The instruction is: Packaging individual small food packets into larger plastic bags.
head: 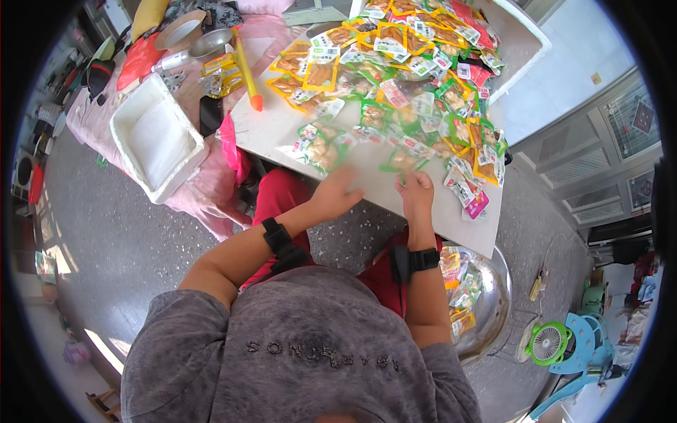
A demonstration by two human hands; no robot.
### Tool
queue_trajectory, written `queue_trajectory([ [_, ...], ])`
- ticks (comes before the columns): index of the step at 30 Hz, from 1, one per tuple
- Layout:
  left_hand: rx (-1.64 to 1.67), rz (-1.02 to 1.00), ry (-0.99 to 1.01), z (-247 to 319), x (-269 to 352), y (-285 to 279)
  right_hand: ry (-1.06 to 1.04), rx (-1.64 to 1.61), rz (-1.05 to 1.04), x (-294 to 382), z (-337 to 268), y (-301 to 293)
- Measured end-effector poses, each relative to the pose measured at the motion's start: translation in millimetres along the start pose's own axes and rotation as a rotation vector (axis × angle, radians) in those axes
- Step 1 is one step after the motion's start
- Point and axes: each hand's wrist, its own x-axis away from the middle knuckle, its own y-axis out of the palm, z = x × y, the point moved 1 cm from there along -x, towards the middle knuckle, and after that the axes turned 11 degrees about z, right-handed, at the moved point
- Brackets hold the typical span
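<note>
Many small sealed food packets (391,47), with yellow, green or red edging, lie heaped on a pale table. My left hand (338,194) is blurred at the table's front edge, just below a clear, green-edged packet (321,148); its thumb stands apart from the fingers, and I see nothing in it. To the right, my right hand (417,189) has its fingertips pinched at the lower edge of another green-edged packet (405,158). A few pink and white packets (465,187) lie to the right of that hand.
A white foam box (158,137) sits on pink cloth at left, near a black phone (210,115) and a yellow tube with orange ends (247,69). A metal basin (492,296) holding packets stands below the table's right corner. Another foam box (521,47) is behind the heap.
</note>
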Motion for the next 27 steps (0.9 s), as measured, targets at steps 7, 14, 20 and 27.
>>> queue_trajectory([
  [7,1.252,-0.252,-1.095,20.7,-20.9,7.3,-0.147,0.109,-0.284,33.2,12.9,3.7],
  [14,0.947,-0.509,-0.856,19.0,-24.0,-10.5,0.047,0.047,-0.170,29.3,-1.6,-23.3],
  [20,0.671,-0.861,-0.612,21.9,-24.6,-12.5,0.276,0.051,-0.550,21.2,-10.6,-36.9],
  [27,0.592,-0.322,-0.645,-7.9,-36.8,-5.6,0.290,-0.193,-0.339,22.8,4.9,-30.4],
])
